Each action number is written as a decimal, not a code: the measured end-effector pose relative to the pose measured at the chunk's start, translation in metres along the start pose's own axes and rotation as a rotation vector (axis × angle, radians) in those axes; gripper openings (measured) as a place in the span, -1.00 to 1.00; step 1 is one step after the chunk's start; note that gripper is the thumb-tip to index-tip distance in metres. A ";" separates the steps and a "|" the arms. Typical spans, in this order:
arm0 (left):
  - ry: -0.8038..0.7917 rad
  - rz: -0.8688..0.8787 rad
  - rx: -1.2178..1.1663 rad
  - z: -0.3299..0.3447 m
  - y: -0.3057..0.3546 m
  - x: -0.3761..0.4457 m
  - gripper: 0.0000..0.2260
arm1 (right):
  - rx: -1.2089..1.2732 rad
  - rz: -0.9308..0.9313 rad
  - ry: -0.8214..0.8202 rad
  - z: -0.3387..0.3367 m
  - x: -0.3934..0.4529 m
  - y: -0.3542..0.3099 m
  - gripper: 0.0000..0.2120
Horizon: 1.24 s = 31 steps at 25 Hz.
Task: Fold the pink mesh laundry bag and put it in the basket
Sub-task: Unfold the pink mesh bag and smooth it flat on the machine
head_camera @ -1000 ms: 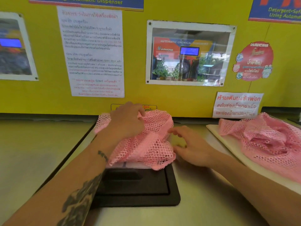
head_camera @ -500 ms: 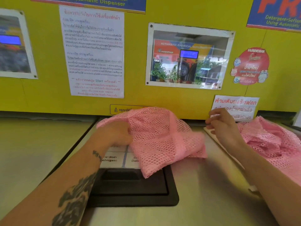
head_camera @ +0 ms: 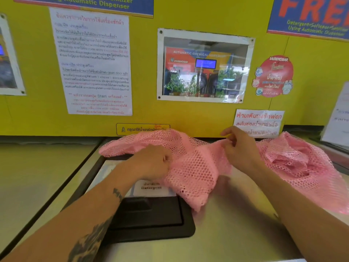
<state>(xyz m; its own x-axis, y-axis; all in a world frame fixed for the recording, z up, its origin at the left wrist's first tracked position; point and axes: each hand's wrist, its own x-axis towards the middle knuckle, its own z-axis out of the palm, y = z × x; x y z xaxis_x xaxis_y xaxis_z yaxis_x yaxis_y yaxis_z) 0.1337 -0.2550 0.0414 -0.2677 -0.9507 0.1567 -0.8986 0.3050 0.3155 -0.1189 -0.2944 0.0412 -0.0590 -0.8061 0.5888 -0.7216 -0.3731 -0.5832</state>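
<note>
A pink mesh laundry bag [head_camera: 190, 167] lies spread on top of a washing machine, partly over the black detergent drawer lid [head_camera: 151, 222]. My left hand [head_camera: 151, 163] is closed on the bag's left-middle part. My right hand [head_camera: 239, 148] pinches the bag's upper right edge near the back wall. One corner of the mesh hangs forward over the lid's right side. No basket is in view.
A second heap of pink mesh [head_camera: 300, 167] lies on a white board at the right, close to my right forearm. The yellow wall [head_camera: 147, 110] with posted notices stands right behind the bag. Bare steel machine top [head_camera: 236, 233] stretches in front.
The bunched bag has been opened out and spread wider to the right. My right hand moved from the bag's lower right side up to its back right edge and took hold.
</note>
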 end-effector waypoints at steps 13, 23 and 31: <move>0.669 -0.237 -0.987 -0.038 -0.014 -0.001 -0.76 | -0.036 -0.108 -0.983 -0.005 -0.017 -0.027 -0.27; -0.025 -0.073 -0.429 -0.025 -0.005 -0.012 -0.39 | 0.146 0.035 -0.875 -0.020 0.001 -0.041 -0.36; 0.417 -0.011 -0.322 -0.025 -0.002 -0.008 -0.93 | -0.432 -0.079 -0.249 -0.049 0.042 -0.015 -0.70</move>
<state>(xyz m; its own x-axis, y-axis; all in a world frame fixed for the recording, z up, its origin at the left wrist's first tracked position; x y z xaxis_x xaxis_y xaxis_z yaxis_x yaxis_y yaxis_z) 0.1458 -0.2468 0.0632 -0.0385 -0.8706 0.4904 -0.7310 0.3591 0.5803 -0.1441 -0.3001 0.1021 0.1357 -0.8878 0.4397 -0.9398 -0.2558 -0.2265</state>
